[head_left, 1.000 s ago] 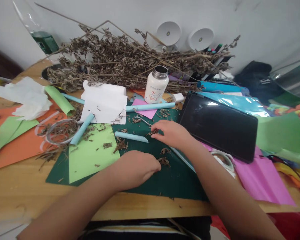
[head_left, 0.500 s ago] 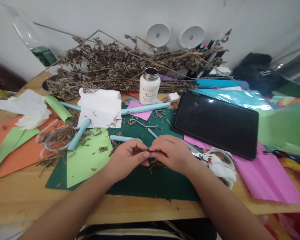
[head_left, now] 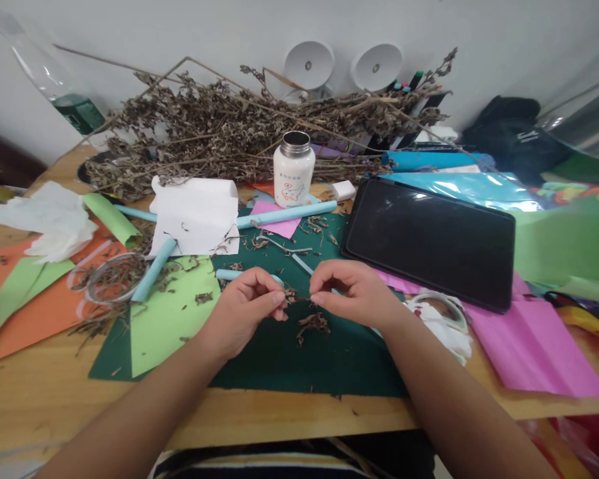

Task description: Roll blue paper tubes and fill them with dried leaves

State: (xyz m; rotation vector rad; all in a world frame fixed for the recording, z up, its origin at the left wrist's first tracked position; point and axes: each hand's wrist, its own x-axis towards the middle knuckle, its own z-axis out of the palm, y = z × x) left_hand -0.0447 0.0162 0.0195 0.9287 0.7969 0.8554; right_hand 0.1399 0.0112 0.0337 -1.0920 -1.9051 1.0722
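My left hand (head_left: pixel 247 307) and my right hand (head_left: pixel 355 293) hover just above a dark green cutting mat (head_left: pixel 289 356). Both pinch a small dried twig (head_left: pixel 295 297) that spans the gap between their fingertips. A little heap of dried leaf bits (head_left: pixel 313 325) lies on the mat under the hands. A short light-blue paper roll (head_left: pixel 229 274) lies just beyond my left hand.
A big pile of dried branches (head_left: pixel 239 126) fills the back of the table. A white bottle (head_left: pixel 293 169), a black tablet (head_left: pixel 429 236), white paper (head_left: pixel 196 214), a tape ring (head_left: pixel 110 278), scissors (head_left: pixel 442 319) and coloured sheets, pink (head_left: pixel 529 342) and light green (head_left: pixel 172 316), surround the mat.
Both hands came up off the mat and met over its middle. They now pinch a dried twig and have drawn slightly apart along it.
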